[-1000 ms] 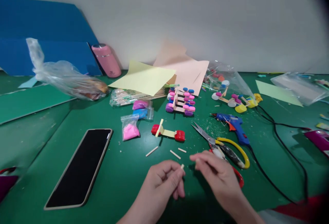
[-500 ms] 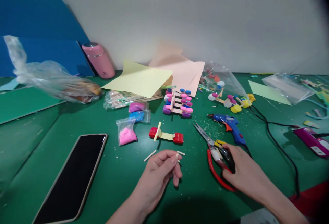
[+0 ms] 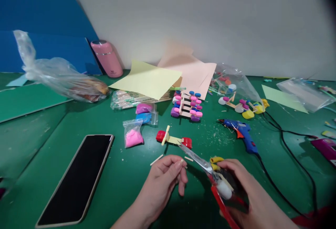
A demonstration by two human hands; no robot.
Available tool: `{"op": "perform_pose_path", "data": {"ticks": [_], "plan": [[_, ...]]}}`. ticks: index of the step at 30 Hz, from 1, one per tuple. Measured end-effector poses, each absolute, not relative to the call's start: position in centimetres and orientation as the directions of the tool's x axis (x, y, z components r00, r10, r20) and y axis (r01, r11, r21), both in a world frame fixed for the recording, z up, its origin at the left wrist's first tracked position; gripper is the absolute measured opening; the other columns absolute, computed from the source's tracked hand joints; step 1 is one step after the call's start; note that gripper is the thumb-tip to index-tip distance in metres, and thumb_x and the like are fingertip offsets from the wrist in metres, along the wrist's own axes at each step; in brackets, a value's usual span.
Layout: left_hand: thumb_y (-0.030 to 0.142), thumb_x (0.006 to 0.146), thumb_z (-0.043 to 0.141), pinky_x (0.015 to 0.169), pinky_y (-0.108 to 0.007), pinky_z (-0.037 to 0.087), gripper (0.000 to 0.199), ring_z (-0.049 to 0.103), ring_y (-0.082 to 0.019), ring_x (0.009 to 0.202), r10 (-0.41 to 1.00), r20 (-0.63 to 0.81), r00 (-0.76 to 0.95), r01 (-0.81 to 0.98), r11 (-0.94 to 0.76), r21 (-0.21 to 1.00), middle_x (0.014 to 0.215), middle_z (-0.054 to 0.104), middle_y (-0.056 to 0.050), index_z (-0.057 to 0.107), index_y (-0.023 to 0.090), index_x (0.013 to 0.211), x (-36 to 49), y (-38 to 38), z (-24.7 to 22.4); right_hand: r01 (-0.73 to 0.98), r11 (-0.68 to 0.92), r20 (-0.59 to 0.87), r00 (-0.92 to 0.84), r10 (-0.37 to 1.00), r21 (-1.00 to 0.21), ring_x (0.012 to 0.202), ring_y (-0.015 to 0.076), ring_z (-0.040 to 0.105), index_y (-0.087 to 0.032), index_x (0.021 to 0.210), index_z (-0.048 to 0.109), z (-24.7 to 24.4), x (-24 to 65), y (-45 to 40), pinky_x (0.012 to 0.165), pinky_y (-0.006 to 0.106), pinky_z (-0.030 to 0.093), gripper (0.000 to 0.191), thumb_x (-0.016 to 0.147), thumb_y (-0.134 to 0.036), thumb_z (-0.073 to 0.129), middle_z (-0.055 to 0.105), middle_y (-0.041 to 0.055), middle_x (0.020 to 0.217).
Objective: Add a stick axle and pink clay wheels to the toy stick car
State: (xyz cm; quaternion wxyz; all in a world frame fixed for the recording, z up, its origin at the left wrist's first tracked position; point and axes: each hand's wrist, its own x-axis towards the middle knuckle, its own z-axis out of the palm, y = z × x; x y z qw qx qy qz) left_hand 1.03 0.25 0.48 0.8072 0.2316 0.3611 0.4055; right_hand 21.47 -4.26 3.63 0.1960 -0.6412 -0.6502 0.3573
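Thumb and forefinger of my left hand pinch a tiny pale piece of stick at the front middle. My right hand is wrapped round red-handled scissors, whose blades point up and left, over the space beside my left hand. Yellow-handled pliers lie under or against the right fingers, partly hidden. Just beyond my left hand stands a small model with red wheels and a pale stick body. Short stick pieces lie on the green table near my left fingers.
A phone lies at left. Bags of pink and blue clay sit behind it. Several wheeled models stand at back centre. At right are a blue glue gun and its black cable. Paper and a pink bottle are behind.
My right hand has lifted the scissors from the table and moved them left, toward my left hand. The left hand keeps its pinch. The view has shifted slightly.
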Motion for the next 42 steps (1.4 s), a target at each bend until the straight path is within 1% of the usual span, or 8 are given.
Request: {"op": "perform_pose_path", "data": {"ticks": [4, 9, 22, 29, 33, 36, 39, 42], "plan": [[0.027, 0.077, 0.058, 0.038, -0.019, 0.024, 0.015, 0.042, -0.004, 0.035, 0.82, -0.385, 0.424, -0.485, 0.564, 0.668, 0.047, 0.055, 0.003, 0.058, 0.013, 0.072, 0.9, 0.3, 0.4, 0.697, -0.103, -0.233, -0.095, 0.968, -0.71, 0.099, 0.0289, 0.055, -0.025, 0.113, 0.042, 3.5, 21.4, -4.4, 0.084, 0.038, 0.045, 0.068, 0.049, -0.015, 0.065, 0.052, 0.0104, 0.116], [0.028, 0.075, 0.061, 0.043, -0.022, 0.02, 0.013, 0.037, -0.005, 0.038, 0.828, -0.337, 0.449, -0.538, 0.552, 0.637, 0.045, 0.046, 0.006, 0.057, 0.015, 0.076, 0.6, 0.4, 0.2, 0.748, -0.055, -0.259, -0.16, 0.952, -0.661, 0.102, 0.0274, 0.054, -0.023, 0.114, 0.042, 3.3, 21.8, -4.6, 0.084, 0.037, 0.045, 0.069, 0.048, -0.016, 0.064, 0.047, 0.0103, 0.12], [0.028, 0.073, 0.063, 0.046, -0.022, 0.021, 0.014, 0.033, -0.006, 0.043, 0.824, -0.302, 0.479, -0.503, 0.539, 0.676, 0.046, 0.038, 0.006, 0.062, 0.014, 0.073, 0.5, 0.3, 0.2, 0.777, -0.005, -0.234, -0.183, 0.955, -0.629, 0.105, 0.0276, 0.052, -0.022, 0.119, 0.038, 2.7, 22.0, -5.3, 0.088, 0.039, 0.043, 0.075, 0.048, -0.015, 0.063, 0.048, 0.0109, 0.122], [0.031, 0.074, 0.061, 0.047, -0.022, 0.024, 0.016, 0.034, -0.007, 0.044, 0.835, -0.293, 0.466, -0.458, 0.51, 0.728, 0.047, 0.04, 0.006, 0.062, 0.015, 0.073, 0.4, 0.3, 0.0, 0.747, -0.068, -0.274, -0.157, 0.949, -0.661, 0.098, 0.0285, 0.057, -0.023, 0.118, 0.042, 2.8, 21.2, -5.2, 0.082, 0.037, 0.047, 0.075, 0.047, -0.016, 0.065, 0.056, 0.01, 0.114], [0.035, 0.073, 0.062, 0.047, -0.022, 0.025, 0.02, 0.034, -0.007, 0.043, 0.841, -0.284, 0.461, -0.429, 0.492, 0.758, 0.046, 0.04, 0.006, 0.063, 0.015, 0.073, 0.4, 0.2, -0.1, 0.703, -0.12, -0.287, -0.124, 0.95, -0.701, 0.081, 0.0238, 0.062, -0.023, 0.112, 0.046, 3.0, 20.3, -5.0, 0.068, 0.03, 0.053, 0.068, 0.047, -0.013, 0.063, 0.061, 0.0079, 0.102], [0.035, 0.074, 0.061, 0.046, -0.022, 0.025, 0.02, 0.034, -0.007, 0.044, 0.842, -0.274, 0.465, -0.423, 0.483, 0.766, 0.046, 0.04, 0.006, 0.063, 0.015, 0.072, 0.4, 0.2, -0.1, 0.729, -0.116, -0.341, -0.168, 0.925, -0.675, 0.065, 0.0192, 0.061, -0.021, 0.104, 0.049, 3.6, 19.9, -4.6, 0.056, 0.027, 0.051, 0.053, 0.053, -0.018, 0.062, 0.064, 0.0053, 0.085], [0.034, 0.074, 0.061, 0.046, -0.022, 0.024, 0.02, 0.033, -0.007, 0.044, 0.841, -0.28, 0.464, -0.414, 0.485, 0.77, 0.046, 0.039, 0.006, 0.062, 0.014, 0.071, 0.4, 0.1, -0.1, 0.787, -0.077, -0.404, -0.228, 0.886, -0.612, 0.061, 0.0177, 0.058, -0.022, 0.089, 0.05, 4.4, 19.8, -4.0, 0.054, 0.027, 0.048, 0.029, 0.061, -0.026, 0.059, 0.063, 0.0033, 0.076], [0.034, 0.074, 0.061, 0.045, -0.021, 0.024, 0.021, 0.033, -0.006, 0.044, 0.841, -0.28, 0.464, -0.417, 0.486, 0.768, 0.046, 0.039, 0.006, 0.062, 0.014, 0.07, 0.5, 0.1, -0.1, 0.832, -0.054, -0.423, -0.225, 0.878, -0.553, 0.061, 0.0178, 0.057, -0.023, 0.082, 0.047, 4.8, 19.8, -3.6, 0.054, 0.027, 0.045, 0.021, 0.064, -0.028, 0.057, 0.062, 0.0032, 0.076]]}}
